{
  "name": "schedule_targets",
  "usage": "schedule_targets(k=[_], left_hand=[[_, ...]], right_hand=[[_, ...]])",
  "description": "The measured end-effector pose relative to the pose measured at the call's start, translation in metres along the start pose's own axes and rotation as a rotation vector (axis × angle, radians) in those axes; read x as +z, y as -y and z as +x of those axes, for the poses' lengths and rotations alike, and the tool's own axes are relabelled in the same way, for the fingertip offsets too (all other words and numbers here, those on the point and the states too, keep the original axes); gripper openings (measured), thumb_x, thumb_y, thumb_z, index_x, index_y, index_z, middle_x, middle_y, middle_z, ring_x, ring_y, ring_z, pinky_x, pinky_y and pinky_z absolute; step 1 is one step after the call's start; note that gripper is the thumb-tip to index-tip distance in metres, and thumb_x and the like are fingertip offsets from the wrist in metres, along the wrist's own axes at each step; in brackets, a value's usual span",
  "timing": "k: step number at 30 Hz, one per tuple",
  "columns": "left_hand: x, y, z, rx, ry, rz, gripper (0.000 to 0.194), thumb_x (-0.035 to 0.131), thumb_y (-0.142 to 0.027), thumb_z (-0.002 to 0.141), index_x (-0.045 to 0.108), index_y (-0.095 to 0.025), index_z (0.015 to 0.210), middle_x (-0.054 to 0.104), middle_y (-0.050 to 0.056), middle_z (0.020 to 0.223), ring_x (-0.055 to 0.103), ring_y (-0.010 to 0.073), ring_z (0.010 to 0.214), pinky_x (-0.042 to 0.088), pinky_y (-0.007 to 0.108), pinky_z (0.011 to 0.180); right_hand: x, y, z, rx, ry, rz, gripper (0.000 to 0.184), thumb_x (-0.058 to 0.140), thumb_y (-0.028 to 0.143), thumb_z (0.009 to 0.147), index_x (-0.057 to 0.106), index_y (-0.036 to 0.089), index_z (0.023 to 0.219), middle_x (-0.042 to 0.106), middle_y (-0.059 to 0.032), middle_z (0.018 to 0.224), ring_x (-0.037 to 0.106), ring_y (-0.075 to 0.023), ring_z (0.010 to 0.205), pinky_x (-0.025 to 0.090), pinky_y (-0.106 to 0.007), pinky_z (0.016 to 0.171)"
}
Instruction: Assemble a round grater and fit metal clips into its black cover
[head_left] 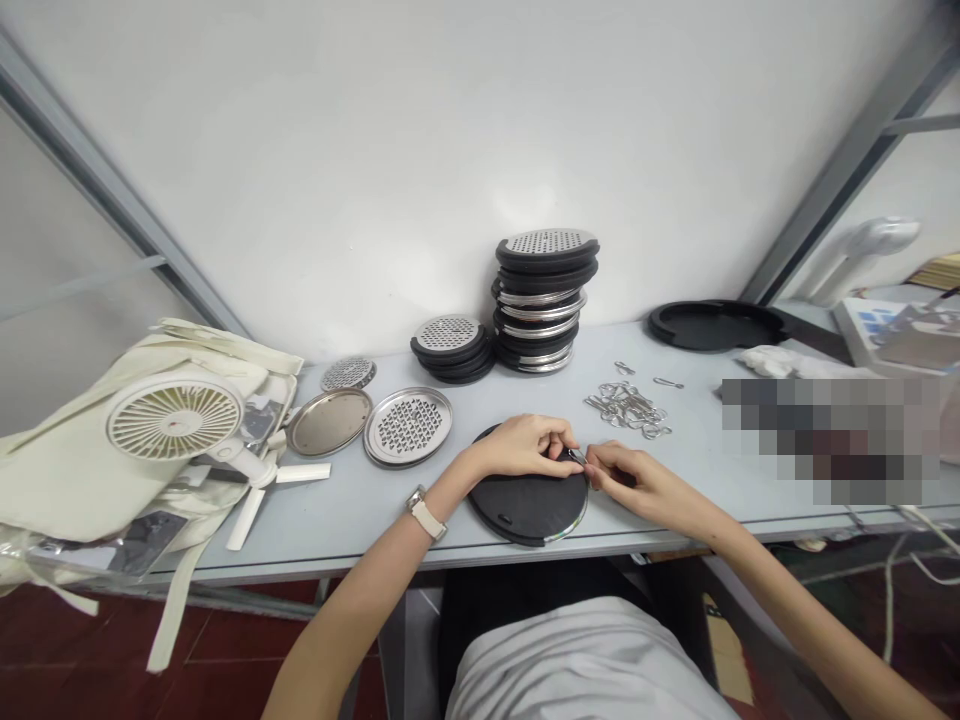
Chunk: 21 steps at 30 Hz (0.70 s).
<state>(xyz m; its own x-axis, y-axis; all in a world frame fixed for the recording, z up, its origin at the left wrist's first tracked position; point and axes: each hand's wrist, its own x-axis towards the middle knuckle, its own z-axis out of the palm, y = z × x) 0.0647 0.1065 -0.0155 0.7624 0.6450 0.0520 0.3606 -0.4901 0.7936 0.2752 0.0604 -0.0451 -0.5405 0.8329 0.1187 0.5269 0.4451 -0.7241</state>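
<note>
A black round disc (517, 505) with a small oval hole lies at the table's front edge, its lower right rim showing silver and green. Over its upper right edge, my left hand (529, 447) is closed, thumb and forefinger at a small metal clip (577, 456). From the right, my right hand (626, 478) pinches the clip's other end. The clip is partly hidden by the fingers. Behind my right hand lies a loose heap of similar metal clips (626, 405), with a single clip (668, 382) apart from it.
Behind the hands stand a tall stack of black-rimmed perforated metal discs (546, 300) and a lower stack (451, 345). Left are a perforated disc (409, 425), a plain metal disc (330, 420), a white fan (176, 415) and a cream bag (67, 430). A black tray (716, 328) sits back right.
</note>
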Motion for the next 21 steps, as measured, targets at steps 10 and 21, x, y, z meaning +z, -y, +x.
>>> schedule_targets(k=[10, 21], left_hand=[[-0.0005, -0.0022, 0.0003, -0.037, 0.008, 0.019, 0.026, 0.067, -0.036, 0.073, 0.06, -0.015, 0.087, 0.052, -0.004, 0.067, 0.044, 0.0062, 0.06, 0.033, 0.019, 0.057], [-0.0009, -0.0028, 0.0001, -0.043, 0.008, 0.028, 0.026, 0.068, -0.036, 0.073, 0.06, -0.015, 0.087, 0.052, -0.004, 0.068, 0.045, 0.0064, 0.061, 0.033, 0.019, 0.057]], right_hand=[[0.0, 0.0012, -0.0002, -0.008, -0.02, -0.01, 0.028, 0.043, 0.035, 0.09, 0.046, 0.019, 0.067, 0.044, 0.0024, 0.064, 0.039, -0.0126, 0.059, 0.034, -0.024, 0.055], [0.0003, 0.0005, -0.0008, -0.011, -0.016, -0.017, 0.023, 0.044, 0.03, 0.089, 0.045, 0.019, 0.069, 0.041, 0.0032, 0.064, 0.038, -0.0118, 0.058, 0.033, -0.024, 0.055]])
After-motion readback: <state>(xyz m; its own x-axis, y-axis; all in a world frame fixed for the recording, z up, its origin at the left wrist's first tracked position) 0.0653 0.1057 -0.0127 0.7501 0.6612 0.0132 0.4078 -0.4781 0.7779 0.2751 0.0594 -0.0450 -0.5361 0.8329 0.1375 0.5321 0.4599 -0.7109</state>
